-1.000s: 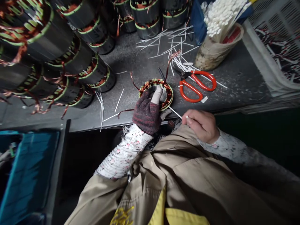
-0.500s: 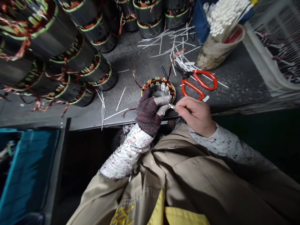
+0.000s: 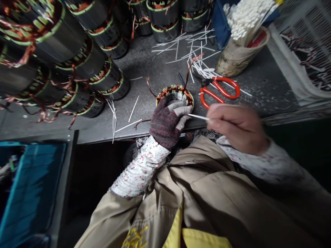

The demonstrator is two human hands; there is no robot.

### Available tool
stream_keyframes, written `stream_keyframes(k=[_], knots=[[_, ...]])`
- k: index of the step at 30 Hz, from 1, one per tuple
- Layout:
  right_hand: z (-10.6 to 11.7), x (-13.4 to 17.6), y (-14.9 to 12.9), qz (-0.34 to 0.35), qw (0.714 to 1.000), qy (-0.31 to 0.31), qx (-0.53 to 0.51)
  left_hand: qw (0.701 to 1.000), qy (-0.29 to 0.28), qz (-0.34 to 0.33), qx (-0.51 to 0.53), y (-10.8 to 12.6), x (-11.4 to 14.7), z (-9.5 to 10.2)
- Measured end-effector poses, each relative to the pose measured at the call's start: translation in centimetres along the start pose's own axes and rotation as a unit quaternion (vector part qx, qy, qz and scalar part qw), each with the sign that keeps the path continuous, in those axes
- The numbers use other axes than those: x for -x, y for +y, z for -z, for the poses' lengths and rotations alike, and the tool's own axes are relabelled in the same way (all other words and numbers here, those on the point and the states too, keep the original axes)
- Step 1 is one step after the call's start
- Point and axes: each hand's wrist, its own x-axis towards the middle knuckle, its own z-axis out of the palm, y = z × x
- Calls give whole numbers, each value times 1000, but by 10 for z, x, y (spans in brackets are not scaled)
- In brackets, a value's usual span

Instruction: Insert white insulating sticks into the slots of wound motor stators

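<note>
A motor stator (image 3: 178,92) with copper windings and pale green insulation around its rim lies near the bench's front edge. My gloved left hand (image 3: 168,120) is closed on its near side, the fingers reaching over the rim. Bare and slightly blurred, my right hand (image 3: 235,127) pinches the right end of a thin white cord (image 3: 198,117). The cord runs straight from the left fingertips to the right hand. Just above my right hand lie red-handled scissors (image 3: 226,88). Twisted copper leads (image 3: 190,70) stick out from the stator.
Stacked stators (image 3: 100,72) fill the left and back of the bench. Cut white cords (image 3: 178,46) lie scattered behind my hands. A cup (image 3: 230,62) of bundled white cords stands at the right, beside a white plastic basket (image 3: 287,69). A blue bin (image 3: 33,186) sits lower left.
My right hand has moved to the right, away from the stator, and a longer stretch of white cord now shows between the hands. My left hand stays on the stator.
</note>
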Motion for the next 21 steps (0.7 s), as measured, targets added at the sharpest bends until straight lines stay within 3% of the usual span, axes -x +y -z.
stream_keyframes(k=[3,6,8,10,13,15,17,21], knots=[[5,5,1,-17,992,-27,-119,999,25,28,-10,3,4,0],[2,13,10,-99,966,-59,-234,998,29,56,-13,4,9,-1],[-1,13,14,-122,961,3,-250,996,14,84,-19,5,11,-5],[-5,4,17,-94,958,79,-259,995,-1,98,-19,9,12,-10],[-16,-21,24,-59,953,142,-261,995,-13,97,-3,17,11,-21],[-23,-33,30,-53,965,156,-206,994,-7,108,26,23,11,-24],[-27,-34,38,-13,986,142,-85,993,6,115,31,28,11,-18],[-27,-10,54,63,985,74,145,993,-21,22,-117,27,10,17]])
